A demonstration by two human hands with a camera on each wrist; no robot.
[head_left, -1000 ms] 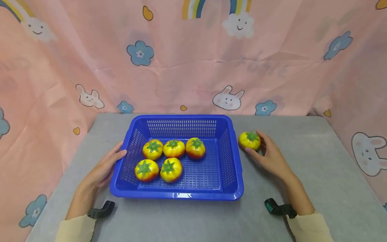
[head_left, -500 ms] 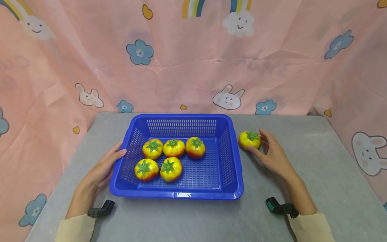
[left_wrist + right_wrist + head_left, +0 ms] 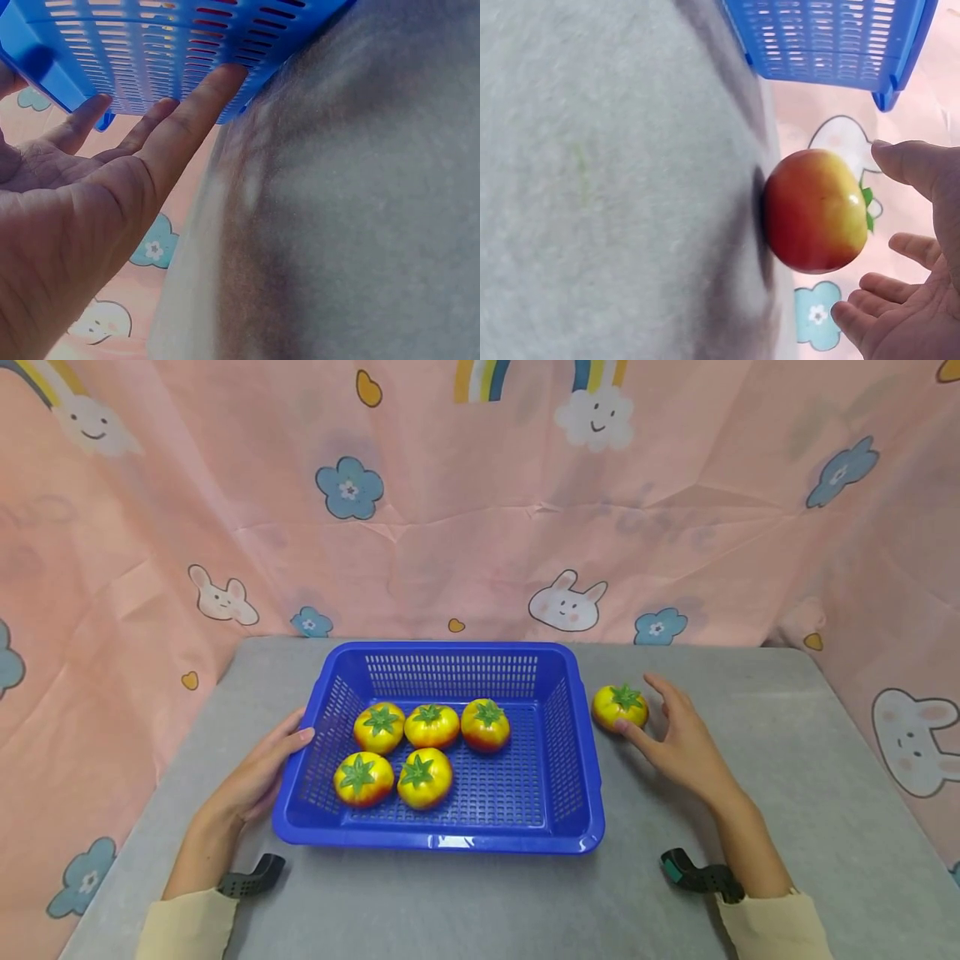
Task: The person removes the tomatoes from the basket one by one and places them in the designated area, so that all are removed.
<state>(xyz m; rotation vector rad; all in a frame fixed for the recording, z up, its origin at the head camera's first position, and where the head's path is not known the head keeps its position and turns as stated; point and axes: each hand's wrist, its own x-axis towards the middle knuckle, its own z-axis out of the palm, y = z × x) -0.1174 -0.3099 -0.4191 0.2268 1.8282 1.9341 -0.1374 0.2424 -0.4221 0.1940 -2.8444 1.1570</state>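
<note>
My left hand (image 3: 258,772) holds the left side of a blue plastic basket (image 3: 442,842), thumb over the rim. In the left wrist view, the fingers (image 3: 187,124) lie against its slotted outer wall. Several yellow-red tomatoes (image 3: 425,779) with green leafy tops sit inside, toward the left. Another tomato (image 3: 619,708) stands on the table just right of the basket. My right hand (image 3: 686,747) is beside it, thumb and fingers spread around its near and right sides. In the right wrist view, a gap shows between the fingers and that tomato (image 3: 814,211).
A grey table (image 3: 480,910) bears everything. Pink printed cloth (image 3: 450,560) hangs behind it and at both sides. Black bands (image 3: 251,878) circle both wrists below beige sleeves (image 3: 187,927).
My right hand's fingers have spread wider and drawn back slightly from the lone tomato, which stays in place. My left hand and the basket have not visibly moved.
</note>
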